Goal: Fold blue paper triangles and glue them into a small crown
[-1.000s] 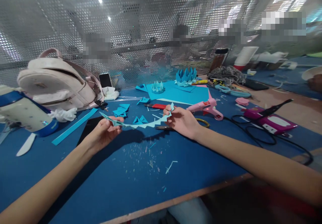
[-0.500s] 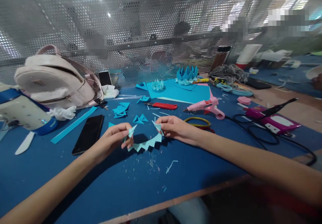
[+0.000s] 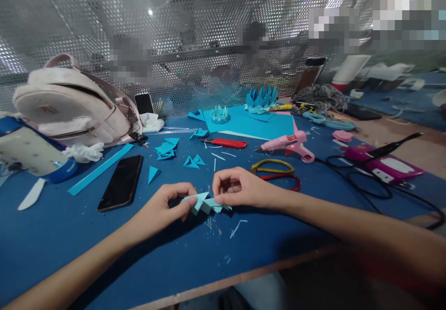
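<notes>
Above the blue tabletop [image 3: 139, 259], a pale-blue folded-paper chain [image 3: 204, 203] is pinched between thumb and fingers of both the left hand [image 3: 174, 203] and the right hand [image 3: 237, 187], with scissors [image 3: 273, 166] lying just beyond the right.

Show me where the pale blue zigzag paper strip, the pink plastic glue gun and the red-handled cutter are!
Pale blue zigzag paper strip [image 3: 201, 202]: head view, on its folded surface.
Pink plastic glue gun [image 3: 278, 143]: head view, on its barrel.
Red-handled cutter [image 3: 230, 143]: head view, on its handle.
</notes>
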Action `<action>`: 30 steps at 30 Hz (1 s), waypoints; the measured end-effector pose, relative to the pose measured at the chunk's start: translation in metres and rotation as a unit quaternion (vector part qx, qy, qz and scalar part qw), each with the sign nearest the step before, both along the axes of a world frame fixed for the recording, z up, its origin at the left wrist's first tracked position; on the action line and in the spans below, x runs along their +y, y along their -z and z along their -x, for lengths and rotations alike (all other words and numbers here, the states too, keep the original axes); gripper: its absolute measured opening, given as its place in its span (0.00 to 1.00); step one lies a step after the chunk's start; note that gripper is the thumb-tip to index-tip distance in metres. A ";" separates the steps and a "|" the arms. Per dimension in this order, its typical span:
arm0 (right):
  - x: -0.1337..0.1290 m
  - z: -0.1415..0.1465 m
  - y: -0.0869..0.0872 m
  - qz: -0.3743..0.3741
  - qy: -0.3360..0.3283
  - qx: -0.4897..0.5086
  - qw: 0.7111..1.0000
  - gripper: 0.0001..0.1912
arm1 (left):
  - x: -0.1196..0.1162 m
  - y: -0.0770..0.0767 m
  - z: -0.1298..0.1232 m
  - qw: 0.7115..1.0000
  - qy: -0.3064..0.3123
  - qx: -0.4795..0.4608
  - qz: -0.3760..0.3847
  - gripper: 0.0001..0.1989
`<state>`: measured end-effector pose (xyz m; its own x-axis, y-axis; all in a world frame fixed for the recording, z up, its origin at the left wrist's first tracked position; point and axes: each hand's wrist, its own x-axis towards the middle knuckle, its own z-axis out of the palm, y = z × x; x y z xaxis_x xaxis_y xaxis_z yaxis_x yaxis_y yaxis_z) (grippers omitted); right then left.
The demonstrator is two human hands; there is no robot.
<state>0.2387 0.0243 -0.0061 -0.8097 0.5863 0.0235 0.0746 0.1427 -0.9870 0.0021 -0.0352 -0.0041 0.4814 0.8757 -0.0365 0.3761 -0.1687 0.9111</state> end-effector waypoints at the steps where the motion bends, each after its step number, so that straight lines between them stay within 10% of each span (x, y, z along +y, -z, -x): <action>1: -0.001 0.000 -0.001 -0.001 -0.001 -0.004 1.000 0.12 | 0.000 0.000 0.000 1.000 0.000 0.003 -0.003 0.17; 30: 0.001 0.000 -0.004 -0.010 0.050 -0.021 0.998 0.15 | -0.007 -0.001 -0.003 0.988 0.000 0.079 -0.131 0.17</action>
